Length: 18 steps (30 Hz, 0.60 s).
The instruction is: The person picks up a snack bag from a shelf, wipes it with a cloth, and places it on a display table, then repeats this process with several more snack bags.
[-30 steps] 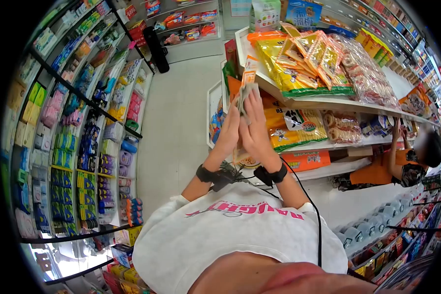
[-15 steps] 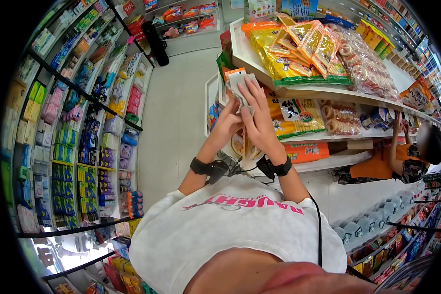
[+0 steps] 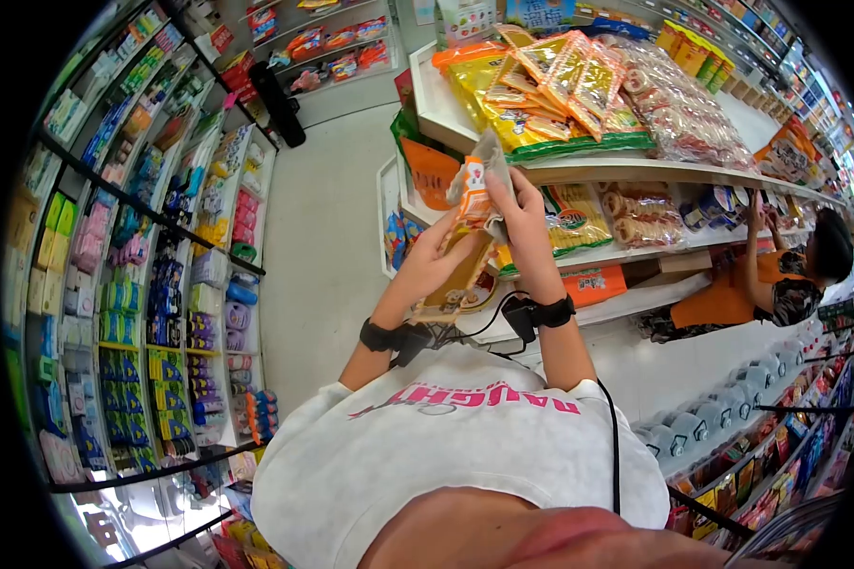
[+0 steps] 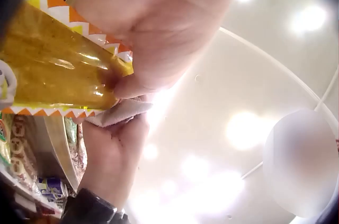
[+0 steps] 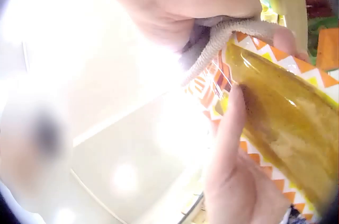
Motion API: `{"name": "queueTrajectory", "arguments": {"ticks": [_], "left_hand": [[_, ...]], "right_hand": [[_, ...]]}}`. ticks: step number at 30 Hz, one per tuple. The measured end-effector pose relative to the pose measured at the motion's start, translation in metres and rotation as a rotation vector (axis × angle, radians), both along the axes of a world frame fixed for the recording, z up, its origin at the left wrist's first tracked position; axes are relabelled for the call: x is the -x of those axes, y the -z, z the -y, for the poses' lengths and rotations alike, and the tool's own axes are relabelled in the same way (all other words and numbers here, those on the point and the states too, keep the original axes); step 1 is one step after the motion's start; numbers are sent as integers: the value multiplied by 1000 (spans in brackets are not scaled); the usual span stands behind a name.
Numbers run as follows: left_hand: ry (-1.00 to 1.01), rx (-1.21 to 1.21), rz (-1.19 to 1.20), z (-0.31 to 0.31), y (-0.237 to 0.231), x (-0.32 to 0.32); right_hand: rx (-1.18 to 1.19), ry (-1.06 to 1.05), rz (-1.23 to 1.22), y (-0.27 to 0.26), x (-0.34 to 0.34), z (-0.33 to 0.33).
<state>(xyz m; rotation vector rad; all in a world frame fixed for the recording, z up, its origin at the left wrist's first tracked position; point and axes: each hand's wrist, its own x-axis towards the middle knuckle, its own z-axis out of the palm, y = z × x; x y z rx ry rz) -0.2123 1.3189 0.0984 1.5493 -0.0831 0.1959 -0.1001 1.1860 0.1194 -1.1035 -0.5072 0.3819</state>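
A pale floor (image 3: 323,218) runs between tall, packed shelving (image 3: 152,202) on the head view's left and a white tiered display stand (image 3: 745,123) on its right. A white rack (image 3: 351,87) stands at the far end. Bright lights (image 4: 310,20) glare from the whitish ceiling (image 4: 212,75).

Ceiling lamps (image 4: 311,20) lit the scene brightly. In the right wrist view, the ceiling (image 5: 106,54) was overexposed. Glare streaked the packet (image 5: 288,110). Fisheye distortion bowed the head view's shelves (image 3: 119,347); its corners were black.
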Motion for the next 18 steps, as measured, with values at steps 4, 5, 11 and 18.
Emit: {"name": "queueTrajectory", "arguments": {"ticks": [4, 5, 11, 18], "left_hand": [[-96, -13, 73, 8, 3, -5], [-119, 51, 37, 10, 2, -6], [-168, 104, 15, 12, -7, -9], [-198, 115, 43, 24, -4, -20]], "right_hand": [[-111, 193, 62, -11, 4, 13], [-124, 241, 91, -9, -1, 16], [-370, 308, -163, -6, -2, 40], [-37, 203, 59, 24, 30, 20]]}}
